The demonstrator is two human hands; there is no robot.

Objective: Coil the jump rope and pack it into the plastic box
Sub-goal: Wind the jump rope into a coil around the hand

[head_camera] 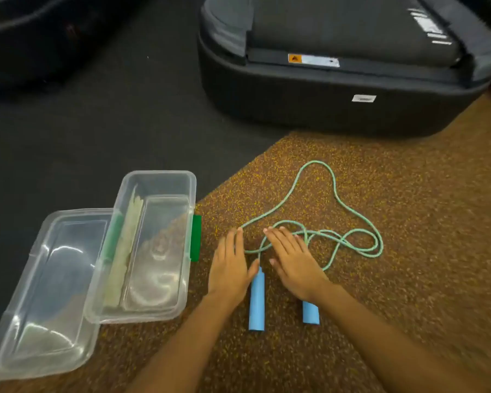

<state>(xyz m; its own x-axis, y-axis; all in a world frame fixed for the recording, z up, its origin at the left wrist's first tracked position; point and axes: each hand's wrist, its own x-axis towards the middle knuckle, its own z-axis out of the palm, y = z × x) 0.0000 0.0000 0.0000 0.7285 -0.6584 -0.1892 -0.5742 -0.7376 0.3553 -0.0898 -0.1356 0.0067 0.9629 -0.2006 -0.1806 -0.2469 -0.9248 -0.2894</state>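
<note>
A jump rope with a light green cord (335, 191) lies in loose loops on the speckled brown mat. Its two blue handles lie side by side near me: the left handle (257, 303) in full view, the right handle (311, 312) partly under my right wrist. My left hand (230, 268) rests flat, palm down, just left of the left handle, fingers together. My right hand (292, 258) lies flat over the cord where it meets the handles. Neither hand grips anything. The clear plastic box (153, 251) with green clips stands open to the left.
The box's clear lid (46, 293) lies to its left, partly under the box. A large dark treadmill base (338, 95) sits beyond the rope. Dark flooring (97, 123) borders the brown mat (423, 279) on the left.
</note>
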